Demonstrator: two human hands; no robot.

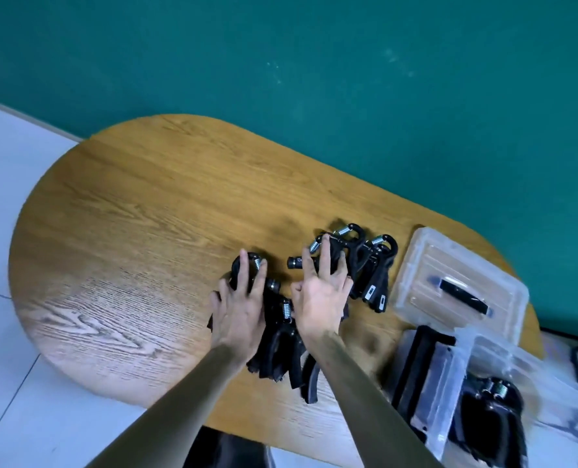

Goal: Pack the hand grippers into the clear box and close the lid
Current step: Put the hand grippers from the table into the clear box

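Observation:
Several black hand grippers with steel springs lie in a loose pile [373,268] on the wooden table [145,231]. My left hand [238,309] lies on one gripper [252,261] at the pile's left, fingers spread over it. My right hand [321,292] rests flat, fingers apart, on another gripper [339,246] near the pile's middle. More grippers [280,349] lie between my forearms. The clear box [446,376] stands open at the lower right with black grippers [493,410] inside. Its clear lid [415,255], with a black handle [463,295], lies flat behind the box.
The oval table stands against a green wall [314,62]. White floor [17,366] shows to the left and below. The box overhangs the table's right end. A dark object [226,447] sits under the near table edge.

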